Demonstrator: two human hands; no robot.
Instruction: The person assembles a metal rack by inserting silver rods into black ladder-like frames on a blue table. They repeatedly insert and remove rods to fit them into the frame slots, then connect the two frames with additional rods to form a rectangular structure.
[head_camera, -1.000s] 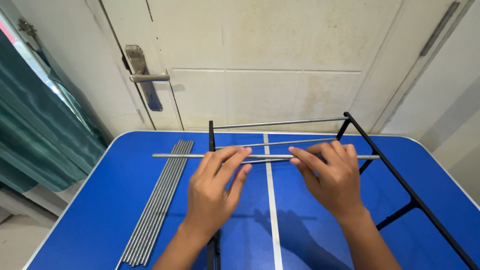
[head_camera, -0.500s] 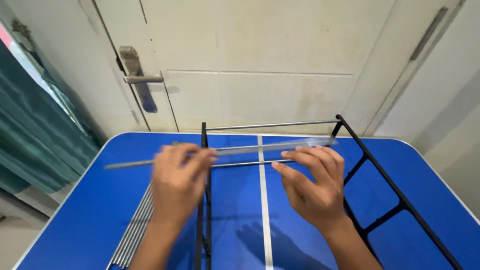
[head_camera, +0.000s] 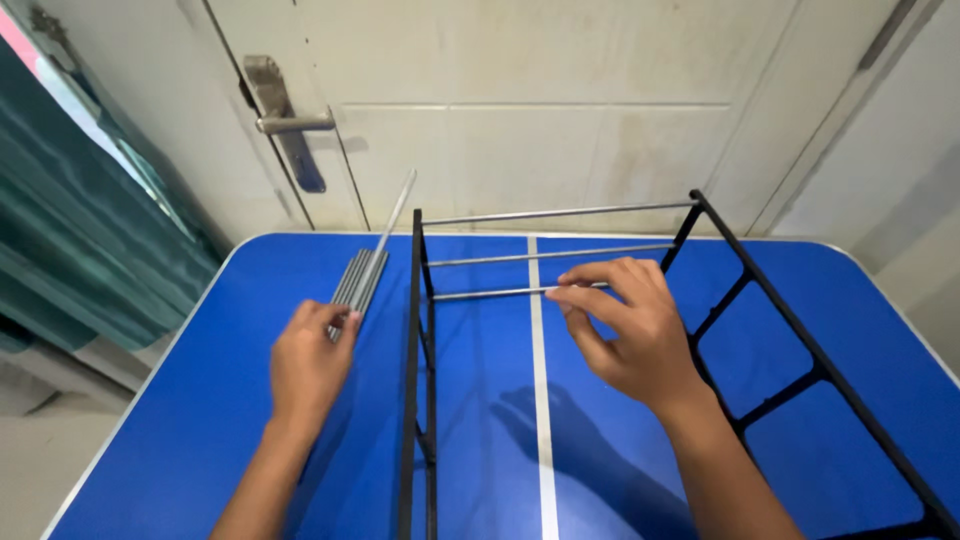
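Since half a second ago, your left hand (head_camera: 310, 365) swung its gripped loose rod (head_camera: 385, 240) leftward, tip raised over the rod bundle (head_camera: 352, 280). Right hand (head_camera: 625, 325) pinches the rack's front crossbar (head_camera: 490, 293). Risk: that crossbar popping from the black frame (head_camera: 415, 330) if you twist it.

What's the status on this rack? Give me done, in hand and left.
Done: two rods already span the black side frames. In hand: the right hand pinches a third rod between the frames, while the left hand lifts another rod off the pile on the blue table. Left: the pile's remaining rods; the frames' lower rungs look bare.
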